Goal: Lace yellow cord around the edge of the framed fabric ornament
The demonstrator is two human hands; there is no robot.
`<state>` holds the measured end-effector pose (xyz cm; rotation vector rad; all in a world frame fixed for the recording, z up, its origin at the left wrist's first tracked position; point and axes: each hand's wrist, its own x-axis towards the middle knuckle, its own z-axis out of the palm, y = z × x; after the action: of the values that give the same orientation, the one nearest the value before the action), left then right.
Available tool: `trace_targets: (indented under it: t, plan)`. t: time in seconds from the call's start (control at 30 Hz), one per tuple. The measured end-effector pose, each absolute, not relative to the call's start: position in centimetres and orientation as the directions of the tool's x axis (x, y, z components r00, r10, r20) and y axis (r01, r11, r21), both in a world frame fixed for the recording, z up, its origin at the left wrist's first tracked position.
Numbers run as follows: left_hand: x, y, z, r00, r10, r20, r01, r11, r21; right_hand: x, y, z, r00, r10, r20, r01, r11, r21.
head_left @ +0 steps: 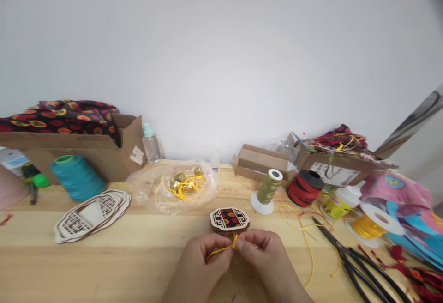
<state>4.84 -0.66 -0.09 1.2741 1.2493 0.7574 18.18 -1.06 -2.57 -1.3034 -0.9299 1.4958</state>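
At six o'clock on the wooden counter (104, 266), the left hand (200, 259) and right hand (266, 254) meet fingertip to fingertip. Both are pinched tight on a thin yellow cord (228, 247) that runs between them. Just beyond the fingertips, at twelve o'clock from them, lies the ornament (229, 220), flat on the counter and joined to the cord at its near edge. It is a small octagonal piece with a pale wooden lattice frame around a black cloth panel dotted red and orange.

At ten o'clock a stack of lattice frames (92, 213) lies beside a teal thread cone (78, 177). At two o'clock an olive spool (270, 187) stands upright. At three o'clock black scissors (349, 257) lie near a glue bottle (341, 201), whose yellow label is too small to read.
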Motion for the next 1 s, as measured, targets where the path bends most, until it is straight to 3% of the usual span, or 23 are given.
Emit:
trace_targets:
  t: [0.33,0.6,0.83,1.0]
  plan:
    - [5.0,-1.1,0.6,0.224,0.961,-0.160,0.366,0.069,0.928,17.9,-1.2,-1.7,0.000,0.949,-0.316,-0.142,-0.313,-0.939]
    - [4.7,-1.2,1.0,0.278,0.953,-0.121,0.346,0.018,0.938,17.7,-1.5,-1.1,0.025,0.951,-0.309,-0.134,-0.303,-0.944]
    - [4.5,-0.9,-0.7,0.286,0.914,-0.289,0.183,0.244,0.952,18.3,-1.3,-1.3,-0.047,0.958,-0.284,-0.100,-0.287,-0.953]
    - [4.7,-1.0,0.0,0.252,0.922,-0.294,0.111,0.275,0.955,18.5,-1.7,-0.7,-0.058,0.965,-0.256,-0.015,-0.257,-0.966]
